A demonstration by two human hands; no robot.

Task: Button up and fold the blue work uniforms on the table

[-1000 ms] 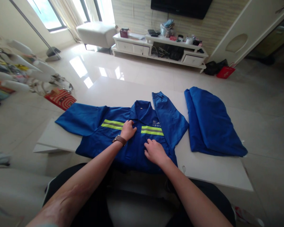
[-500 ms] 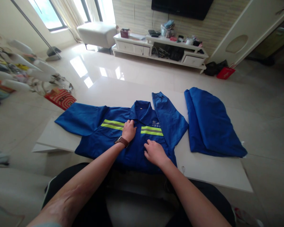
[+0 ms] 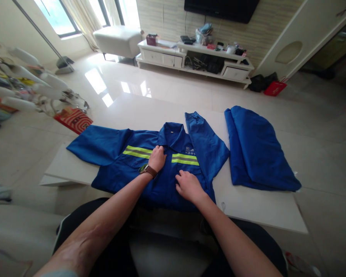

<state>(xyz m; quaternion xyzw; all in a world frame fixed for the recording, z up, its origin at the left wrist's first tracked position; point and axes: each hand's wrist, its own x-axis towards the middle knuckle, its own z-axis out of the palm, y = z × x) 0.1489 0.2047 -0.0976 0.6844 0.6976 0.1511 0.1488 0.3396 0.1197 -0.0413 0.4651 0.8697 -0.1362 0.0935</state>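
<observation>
A blue work jacket [image 3: 167, 184] lies front up, its collar pointing away from me. Yellow-green and grey reflective bands cross the chest, with white lettering above the right-hand one. The right-hand sleeve is folded back over the shoulder, while the left-hand sleeve stretches out sideways. My left hand [image 3: 157, 158], below a brown-strapped watch, is closed on the jacket's front just under the collar; its fingertips are partly hidden. Lower down and to the right, my right hand [image 3: 188, 184] rests on the chest with its fingers bent and a little apart.
The jacket lies on a white table [image 3: 253, 207], beside a folded blue garment [image 3: 256, 150] at the right. A red patterned bag [image 3: 75, 119] stands past the table's left end. Farther off are a white TV cabinet [image 3: 158, 57] and a padded bench [image 3: 118, 40].
</observation>
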